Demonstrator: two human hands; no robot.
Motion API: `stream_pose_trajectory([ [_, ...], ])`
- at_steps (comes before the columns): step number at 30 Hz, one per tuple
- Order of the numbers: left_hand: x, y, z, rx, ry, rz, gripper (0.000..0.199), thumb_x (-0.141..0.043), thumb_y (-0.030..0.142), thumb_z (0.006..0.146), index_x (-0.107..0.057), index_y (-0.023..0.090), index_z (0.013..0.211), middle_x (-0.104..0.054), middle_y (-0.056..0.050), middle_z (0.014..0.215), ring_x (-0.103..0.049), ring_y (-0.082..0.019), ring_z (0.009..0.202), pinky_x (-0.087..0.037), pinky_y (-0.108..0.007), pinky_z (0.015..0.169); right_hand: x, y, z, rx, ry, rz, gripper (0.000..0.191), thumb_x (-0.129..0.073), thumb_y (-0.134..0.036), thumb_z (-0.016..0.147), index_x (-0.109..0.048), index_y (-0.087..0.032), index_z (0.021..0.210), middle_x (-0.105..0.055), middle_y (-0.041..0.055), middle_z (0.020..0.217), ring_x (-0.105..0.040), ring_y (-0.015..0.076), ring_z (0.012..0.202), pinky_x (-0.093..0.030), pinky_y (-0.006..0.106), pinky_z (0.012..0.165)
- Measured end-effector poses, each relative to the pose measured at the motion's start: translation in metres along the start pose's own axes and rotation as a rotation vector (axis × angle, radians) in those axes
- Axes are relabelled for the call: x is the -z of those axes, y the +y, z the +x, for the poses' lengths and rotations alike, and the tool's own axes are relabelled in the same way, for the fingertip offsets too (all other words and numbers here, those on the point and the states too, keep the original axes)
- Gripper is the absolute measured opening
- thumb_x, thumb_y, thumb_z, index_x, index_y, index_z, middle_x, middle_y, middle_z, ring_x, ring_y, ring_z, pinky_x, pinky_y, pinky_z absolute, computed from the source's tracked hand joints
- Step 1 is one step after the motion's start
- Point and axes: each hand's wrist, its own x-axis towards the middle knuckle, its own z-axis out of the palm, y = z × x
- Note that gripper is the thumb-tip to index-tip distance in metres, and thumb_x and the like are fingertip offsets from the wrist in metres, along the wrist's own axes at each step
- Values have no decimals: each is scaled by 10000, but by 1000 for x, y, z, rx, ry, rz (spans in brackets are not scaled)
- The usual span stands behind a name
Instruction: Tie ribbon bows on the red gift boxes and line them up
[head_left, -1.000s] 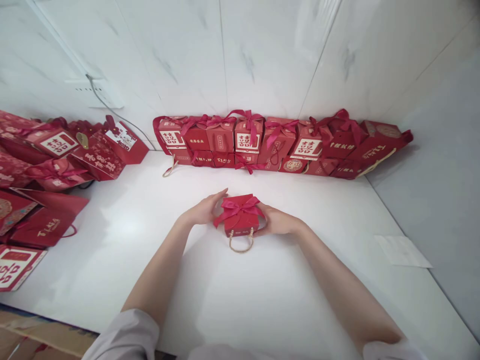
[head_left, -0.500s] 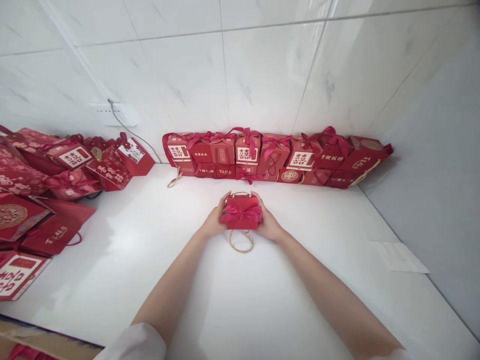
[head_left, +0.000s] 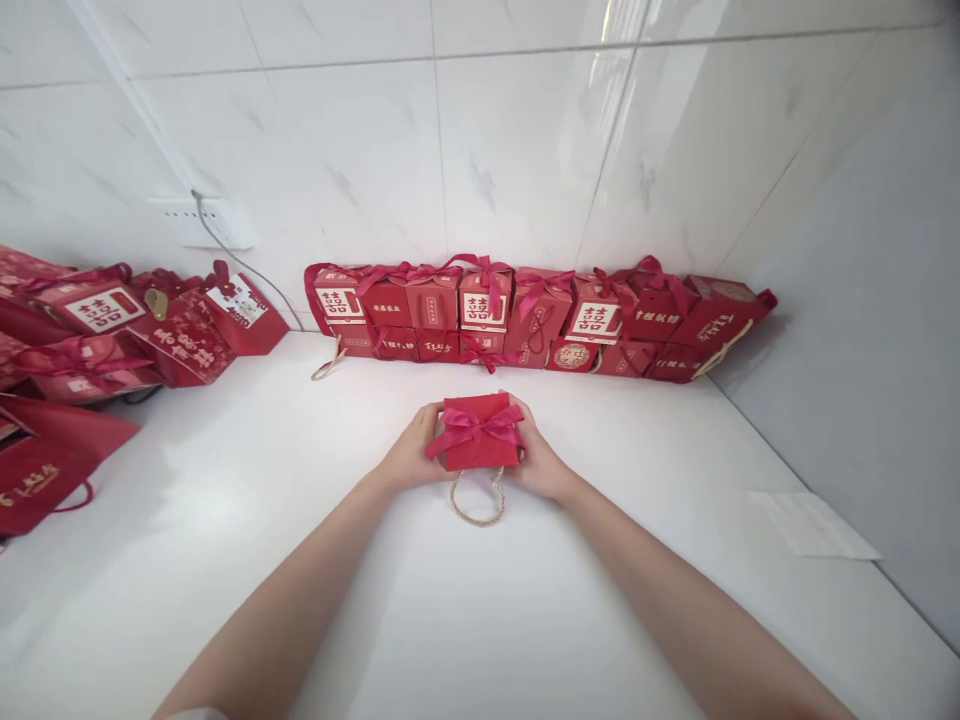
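Observation:
A small red gift box [head_left: 480, 455] with a pink ribbon bow [head_left: 478, 428] across its top is held between both hands in the middle of the view. My left hand [head_left: 417, 450] grips its left side, and my right hand [head_left: 541, 458] its right side; some fingers are hidden behind the box. From its near side hangs a loop of twisted beige cord [head_left: 478, 518]. Beyond the hands, a row of stacked red gift boxes [head_left: 435, 308] with ribbons and gold or white lettering runs along the wall.
At the left lies a pile of red boxes and bags [head_left: 187, 340]. A white paper sheet [head_left: 814, 523] lies at the right by a grey panel [head_left: 862, 330]. A grey cable [head_left: 244, 248] runs from a wall socket [head_left: 214, 222] down behind the white table [head_left: 480, 620].
The box has come slightly nearer and tipped, so its far cord handle no longer shows. Both hands moved with it. The view has shifted a little.

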Motion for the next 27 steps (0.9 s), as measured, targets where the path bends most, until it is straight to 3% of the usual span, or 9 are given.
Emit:
stream_pose_trajectory([
  [5, 0, 1, -1, 5, -17, 76, 944, -856, 480, 560, -419, 200, 1348, -492, -154, 1350, -484, -390, 1262, -448, -503, 1039, 4, 0, -2, -104, -84, 113, 922, -810, -222, 671, -309, -274, 1444, -475, 119, 1405, -525, 303, 1257, -450, 477, 1053],
  [12, -3, -6, 0, 27, 43, 32, 884, -781, 425, 682, -355, 271, 1441, -441, -94, 1470, -442, -339, 1345, -407, -463, 1112, -3, -3, 0, -69, 9, 175, 1035, -809, -202, 655, -215, -313, 1496, -248, 123, 1541, -466, 302, 1318, -515, 404, 990],
  [16, -3, -6, 1, 57, 46, 47, 833, -775, 421, 686, -403, 261, 1413, -467, -101, 1453, -477, -324, 1318, -431, -468, 1080, -3, -3, 0, -88, -8, 166, 1022, -786, -200, 688, -192, -322, 1511, -280, 131, 1541, -552, 287, 1228, -541, 402, 935],
  [22, -4, -6, 0, 42, 58, 53, 860, -789, 404, 678, -392, 253, 1426, -464, -103, 1467, -482, -303, 1323, -419, -440, 1090, -2, -2, -1, -94, 18, 151, 1037, -778, -162, 661, -207, -328, 1510, -282, 110, 1550, -459, 310, 1328, -520, 416, 971],
  [27, -5, -8, -1, 75, 49, 55, 926, -828, 411, 620, -399, 243, 1423, -486, -121, 1445, -498, -338, 1303, -425, -470, 1080, -3, 3, -2, -108, 6, 130, 1009, -763, -168, 676, -215, -309, 1512, -404, 117, 1480, -591, 283, 1167, -506, 457, 987],
])
